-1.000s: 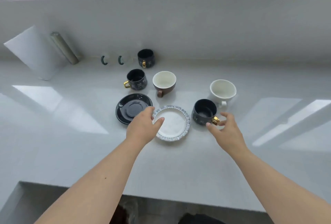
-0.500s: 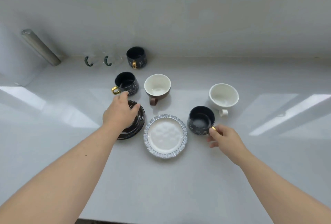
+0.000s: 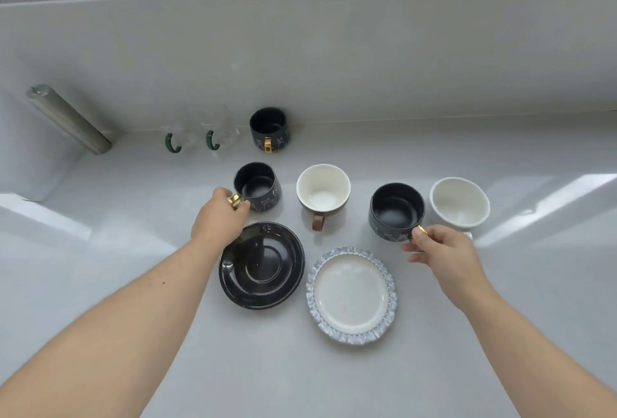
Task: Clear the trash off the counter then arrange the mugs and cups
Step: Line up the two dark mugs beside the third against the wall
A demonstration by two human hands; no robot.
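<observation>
My left hand (image 3: pixel 218 220) pinches the gold handle of a black mug (image 3: pixel 257 185) on the white counter. My right hand (image 3: pixel 444 250) grips the gold handle of a second black mug (image 3: pixel 395 208), which looks lifted slightly. Between them stands a brown mug with a white inside (image 3: pixel 323 192). A white cup (image 3: pixel 459 202) sits right behind the right-hand mug. A third black mug (image 3: pixel 269 128) and two clear glass cups with green handles (image 3: pixel 200 138) stand against the back wall. In front lie a black saucer (image 3: pixel 262 265) and a white saucer with a frilled rim (image 3: pixel 351 295).
A grey metal cylinder (image 3: pixel 68 118) leans in the back left corner. The back wall (image 3: pixel 367 60) rises under a window frame. Bare counter (image 3: pixel 534 284) stretches to the right and toward me.
My left hand moved from the black saucer up to the black mug's gold handle and took hold. My right hand has closed on the other black mug's handle and shifted it back toward the white cup.
</observation>
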